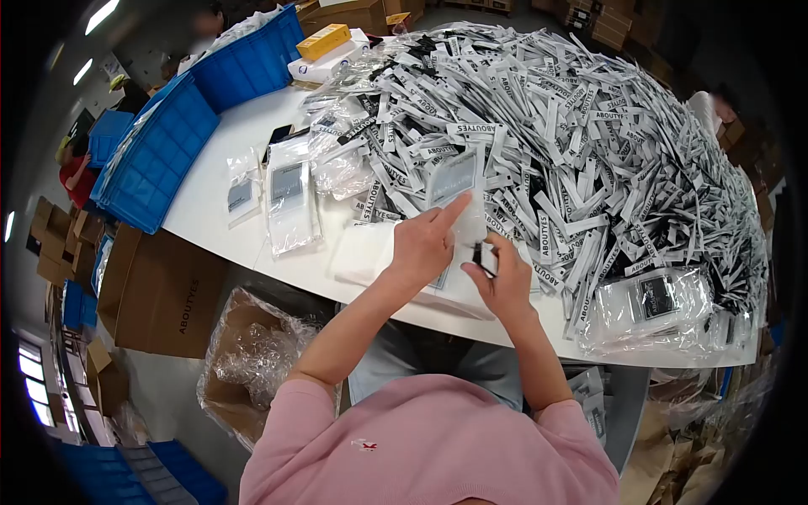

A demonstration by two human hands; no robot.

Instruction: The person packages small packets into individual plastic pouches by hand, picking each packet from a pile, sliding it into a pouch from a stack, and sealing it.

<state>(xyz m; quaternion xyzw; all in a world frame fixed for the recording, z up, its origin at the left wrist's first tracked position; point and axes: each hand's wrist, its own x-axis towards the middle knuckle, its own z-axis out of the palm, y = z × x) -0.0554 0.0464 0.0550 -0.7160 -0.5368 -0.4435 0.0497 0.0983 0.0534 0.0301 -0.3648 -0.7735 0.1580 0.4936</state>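
My left hand [423, 246] is over a clear plastic bag [455, 175] with a grey printed panel, its index finger stretched along the bag and its fingers closed at the bag's near part. My right hand [507, 276], just to the right, pinches a small black item [478, 253] between thumb and fingers; its exact kind is too small to tell. Beside my left wrist lies a stack of translucent bags [360, 252]. A large heap of white and black strips [539, 126] printed ABOUTYES rises right behind both hands.
Packed clear bags [290, 202] lie to the left, near a phone [281, 133]. Another bag pile [648, 305] sits at the right edge. Blue crates [160, 156] line the far left. Below the table stand a carton [172, 295] and a plastic-lined box [231, 337].
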